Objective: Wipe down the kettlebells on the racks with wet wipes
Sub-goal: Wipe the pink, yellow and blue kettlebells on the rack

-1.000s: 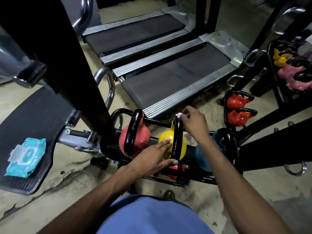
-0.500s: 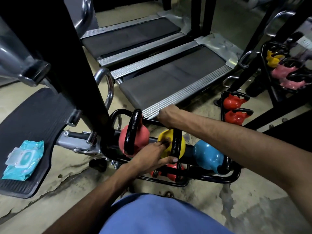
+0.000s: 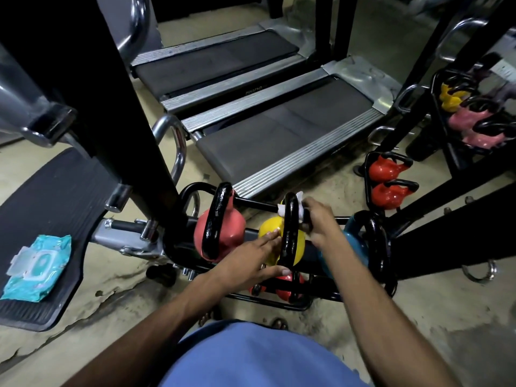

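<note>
A wipes pack (image 3: 36, 266) is seen lying flat on a black footplate (image 3: 55, 196) at far left, lid closed, well apart from both hands; it is judged to have been parked there within reach for fresh wipes. On the low rack (image 3: 279, 301), three kettlebells stand in a row: pink kettlebell (image 3: 223, 230), yellow kettlebell (image 3: 269, 233), blue kettlebell (image 3: 354, 247).

The left hand (image 3: 251, 258) is laid flat and unclenched against the yellow kettlebell's near side, fingers spread over the body and thumb beneath; this is judged a steadying hold so the bell is not rocked on the rack.

The right hand (image 3: 318, 222) is closed round a white wipe (image 3: 293, 209), pressed to the top of the yellow kettlebell's black handle (image 3: 290, 233). The handle lies directly between the two hands, touching both.

Red kettlebells (image 3: 388, 180) and a further rack (image 3: 463, 113) at right are untouched, well apart.
</note>
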Demonstrator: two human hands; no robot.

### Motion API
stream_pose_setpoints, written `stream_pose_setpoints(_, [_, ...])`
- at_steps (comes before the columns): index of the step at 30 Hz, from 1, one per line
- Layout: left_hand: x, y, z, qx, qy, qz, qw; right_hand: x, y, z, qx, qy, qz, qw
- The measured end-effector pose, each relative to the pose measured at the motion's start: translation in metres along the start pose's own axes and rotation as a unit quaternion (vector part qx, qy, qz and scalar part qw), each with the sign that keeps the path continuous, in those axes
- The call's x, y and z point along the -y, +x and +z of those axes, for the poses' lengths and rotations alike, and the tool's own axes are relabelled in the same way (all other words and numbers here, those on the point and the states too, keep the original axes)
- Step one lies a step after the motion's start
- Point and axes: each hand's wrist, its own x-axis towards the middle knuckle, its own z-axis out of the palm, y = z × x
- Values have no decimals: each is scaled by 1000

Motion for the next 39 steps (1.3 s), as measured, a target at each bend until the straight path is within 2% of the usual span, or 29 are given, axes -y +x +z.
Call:
stream_pose_setpoints(2, [1,0,-2,5,3,5,1000,-9,-7,6,50,170,86,980])
stream_pose_setpoints(5, [-1,0,-5,15,11,9,1000,-8,-12,10,61,217,86,970])
stream_pose_setpoints(7, [-3,0,-8,19,18,10,1000,-8,-13,7,-11,124,5,992])
stream_pose_setpoints(8, [-3,0,-8,20,19,10,1000,-6,-14,5,-57,12,-70,996])
stream_pose_setpoints(9, [-3,-1,-8,22,19,10,1000,-3,-14,4,-87,-137,-150,975])
stream_pose_setpoints(11, [-1,-2,-6,25,15,11,1000,10,-16,8,-99,-402,-272,868])
stream_pose_setpoints(13, [1,-3,-4,25,8,14,1000,29,-20,19,-79,-583,-323,742])
stream_pose_setpoints(16, [2,-3,-3,19,-3,21,1000,49,-25,38,-19,-767,-360,531])
stream_pose_setpoints(17, [3,-3,-3,16,-5,25,1000,52,-25,41,8,-794,-369,483])
stream_pose_setpoints(19, [4,-2,-2,14,-5,26,1000,54,-25,45,44,-819,-377,431])
stream_pose_setpoints(21, [4,-2,-1,16,-2,22,1000,54,-27,42,48,-823,-384,417])
stream_pose_setpoints(23, [3,-2,1,13,-1,16,1000,52,-32,34,25,-808,-387,444])
stream_pose_setpoints(24, [3,-2,1,9,-1,15,1000,48,-31,26,2,-785,-392,480])
stream_pose_setpoints(25, [2,-3,2,6,1,15,1000,42,-31,16,-27,-738,-396,546])
stream_pose_setpoints(26, [3,-2,2,4,3,15,1000,32,-29,6,-55,-667,-385,636])
stream_pose_setpoints(27, [3,-3,3,4,4,15,1000,23,-29,-1,-74,-558,-356,746])
stream_pose_setpoints(28, [3,-2,3,6,4,13,1000,10,-28,-5,-80,-420,-300,853])
stream_pose_setpoints(29, [2,-3,3,8,3,11,1000,-3,-28,-5,-77,-267,-226,934])
stream_pose_setpoints(30, [2,-3,3,9,4,10,1000,-12,-29,-3,-57,-125,-133,982])
stream_pose_setpoints(31, [2,-3,3,11,8,9,1000,-17,-30,0,-29,5,-35,999])
stream_pose_setpoints(32, [2,-3,3,11,14,10,1000,-19,-33,3,6,106,47,993])
stream_pose_setpoints(34, [3,-2,3,12,23,11,1000,-17,-37,6,62,227,130,963])
stream_pose_setpoints(35, [3,-1,3,12,24,11,1000,-15,-38,7,64,253,137,956])
stream_pose_setpoints(37, [3,-1,3,12,26,10,1000,-13,-37,11,27,236,108,965])
stream_pose_setpoints(39, [2,-1,3,11,21,9,1000,-18,-36,13,-38,125,13,991])
